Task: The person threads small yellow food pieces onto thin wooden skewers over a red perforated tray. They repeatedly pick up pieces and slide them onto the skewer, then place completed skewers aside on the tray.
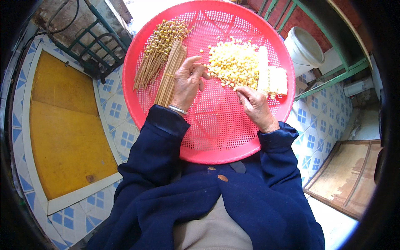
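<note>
My left hand [190, 79], with a metal bangle at its wrist, is over the pink perforated plastic tray [212, 134]. Its fingers are curled; whether something thin is between them I cannot tell. Beside it lies a bundle of thin plain sticks [168, 76] bound by a band. My right hand [254, 104] pinches a small yellow piece [235, 88] at the near edge of a heap of small yellow pieces [232, 64]. Left of the plain bundle, many sticks with yellow-green tips [159, 47] lie together. Pale yellow blocks [276, 79] rest at the tray's right side.
A lidded white bucket [301, 51] and a green metal frame [340, 78] stand beyond the tray on the right. At far left are a dark green metal rack [100, 47] and a yellow panel [68, 125]. A wooden board [343, 175] lies at lower right on tiles.
</note>
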`<state>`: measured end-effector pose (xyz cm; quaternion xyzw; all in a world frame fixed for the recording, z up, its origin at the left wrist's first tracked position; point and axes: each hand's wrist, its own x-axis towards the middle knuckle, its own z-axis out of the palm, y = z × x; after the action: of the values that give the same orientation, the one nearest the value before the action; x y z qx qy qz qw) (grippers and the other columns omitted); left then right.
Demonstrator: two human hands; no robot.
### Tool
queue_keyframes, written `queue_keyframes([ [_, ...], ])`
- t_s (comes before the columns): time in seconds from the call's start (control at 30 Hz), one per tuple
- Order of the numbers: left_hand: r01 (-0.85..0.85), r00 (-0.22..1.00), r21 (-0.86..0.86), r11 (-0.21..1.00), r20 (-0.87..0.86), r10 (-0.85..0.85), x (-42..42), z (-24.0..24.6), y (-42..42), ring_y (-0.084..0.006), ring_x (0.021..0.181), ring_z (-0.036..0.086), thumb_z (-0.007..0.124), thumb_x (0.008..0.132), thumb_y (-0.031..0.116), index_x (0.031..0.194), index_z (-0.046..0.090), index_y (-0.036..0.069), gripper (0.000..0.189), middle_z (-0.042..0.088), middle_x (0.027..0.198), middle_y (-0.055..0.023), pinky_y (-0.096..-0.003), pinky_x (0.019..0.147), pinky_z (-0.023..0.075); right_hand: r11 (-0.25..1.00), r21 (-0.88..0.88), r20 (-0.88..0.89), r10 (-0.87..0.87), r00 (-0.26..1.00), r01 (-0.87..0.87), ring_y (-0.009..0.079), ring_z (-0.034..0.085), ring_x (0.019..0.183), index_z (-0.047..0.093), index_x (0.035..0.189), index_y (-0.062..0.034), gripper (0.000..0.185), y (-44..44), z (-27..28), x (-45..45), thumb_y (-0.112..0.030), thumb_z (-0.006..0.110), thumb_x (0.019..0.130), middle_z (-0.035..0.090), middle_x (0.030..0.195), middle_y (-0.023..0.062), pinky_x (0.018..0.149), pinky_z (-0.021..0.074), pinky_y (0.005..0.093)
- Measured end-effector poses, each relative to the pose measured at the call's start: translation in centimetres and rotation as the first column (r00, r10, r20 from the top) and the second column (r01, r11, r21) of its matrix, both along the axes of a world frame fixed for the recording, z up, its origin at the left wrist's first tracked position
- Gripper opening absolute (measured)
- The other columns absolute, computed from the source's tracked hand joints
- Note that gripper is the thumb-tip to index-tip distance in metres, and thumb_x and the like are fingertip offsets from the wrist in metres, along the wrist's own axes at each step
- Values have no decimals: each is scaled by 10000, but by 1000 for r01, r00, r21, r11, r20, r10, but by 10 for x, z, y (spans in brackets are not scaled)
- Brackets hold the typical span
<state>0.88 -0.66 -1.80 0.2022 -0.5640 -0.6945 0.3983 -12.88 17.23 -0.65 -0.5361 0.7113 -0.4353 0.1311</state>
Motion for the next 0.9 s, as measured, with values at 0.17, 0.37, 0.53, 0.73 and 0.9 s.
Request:
queue_keyframes([
  [0.17, 23, 1000, 359, 933, 7, -27, 11, 3, -16, -123, 646, 635, 563, 971, 150, 1115, 539, 62, 171, 661, 889, -99, -206, 443, 449, 998, -58, -152, -24, 988, 15, 349, 665, 833, 624, 1004, 10, 123, 1, 1, -3, -35, 599, 891, 664, 911, 194, 688, 528, 379],
  [0.37, 59, 998, 387, 920, -33, -50, 9, 4, -18, -242, 784, 680, 449, 906, -46, 1143, 414, -24, 240, 586, 1115, -234, -255, 507, 519, 997, -75, -208, -36, 978, 21, 343, 664, 841, 621, 1004, 14, 129, 1, 3, -2, -11, 596, 881, 662, 910, 193, 703, 529, 374],
  [0.53, 223, 975, 391, 893, -99, -201, 14, 2, -22, -194, 716, 685, 481, 982, 100, 1052, 464, 6, 118, 651, 980, -191, -243, 462, 522, 997, -80, -211, -36, 977, 19, 338, 666, 836, 624, 1014, 19, 142, 1, 4, -1, 2, 599, 875, 665, 910, 189, 709, 531, 373],
  [0.73, 199, 978, 427, 882, -26, -208, 16, -1, -20, -93, 549, 567, 497, 1002, 189, 963, 569, 33, 176, 616, 770, -33, -204, 398, 407, 995, -91, -211, -53, 976, 35, 336, 669, 835, 630, 1014, 21, 151, 1, 3, 0, 15, 604, 865, 671, 911, 185, 707, 536, 371],
  [0.9, 171, 985, 443, 880, -104, -139, 13, -3, -22, -116, 636, 608, 514, 989, 142, 1090, 591, 8, 184, 641, 858, -59, -212, 445, 444, 993, -113, -287, -51, 956, 19, 335, 669, 819, 631, 1012, 22, 161, 0, 3, -2, 20, 613, 851, 673, 902, 182, 702, 538, 374],
])
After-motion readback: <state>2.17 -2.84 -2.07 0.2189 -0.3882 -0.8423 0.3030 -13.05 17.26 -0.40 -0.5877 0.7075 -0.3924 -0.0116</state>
